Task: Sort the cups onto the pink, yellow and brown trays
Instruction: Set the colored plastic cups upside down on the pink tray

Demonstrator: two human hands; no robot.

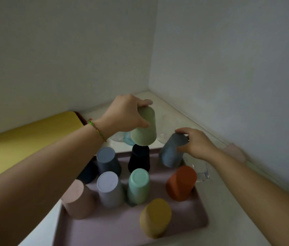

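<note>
My left hand (124, 114) grips an upside-down pale green ribbed cup (145, 128) in the air above the far end of the pink tray (122, 226). My right hand (193, 144) holds a tilted grey-blue ribbed cup (171, 153) by its base at the tray's far right corner. Several cups stand upside down on the pink tray: black (139, 159), blue-grey (107, 161), lavender (110, 189), mint (138, 186), orange (181, 182), mustard (155, 218), dusty pink (78, 199). A dark navy cup (88, 173) is half hidden by my left forearm.
The yellow tray (25, 137) lies at the left, with a brown edge (80, 116) showing behind it. Clear glasses (199, 170) and a light blue cup (127, 138) stand on the white counter (168, 110) beyond the pink tray. White walls close the corner.
</note>
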